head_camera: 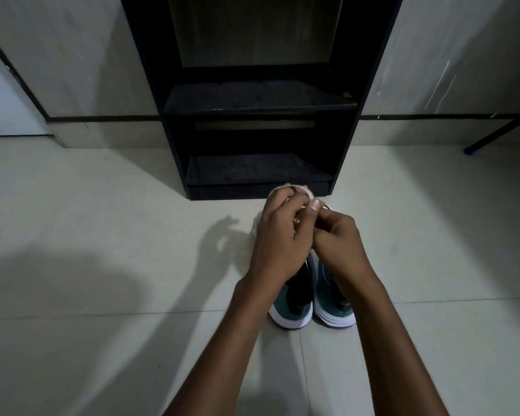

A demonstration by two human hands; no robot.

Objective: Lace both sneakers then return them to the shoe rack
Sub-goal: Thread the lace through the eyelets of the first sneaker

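Two teal sneakers with white soles stand side by side on the floor, heels toward me: the left sneaker point(291, 301) and the right sneaker point(333, 298). Both hands hover together over their front halves and hide the toes and eyelets. My left hand point(279, 235) has its fingers curled around a thin lace. My right hand point(336, 235) pinches a lace point(327, 208) between thumb and fingers, with a short dark bit showing by the thumb. The black shoe rack point(258, 103) stands just behind, its two shelves bare.
Pale floor tiles point(102, 235) spread on all sides. A tiled wall with a dark skirting line runs behind the rack. A dark slanted leg with a blue foot point(470, 150) rests on the floor at the right. My shadow falls to the left.
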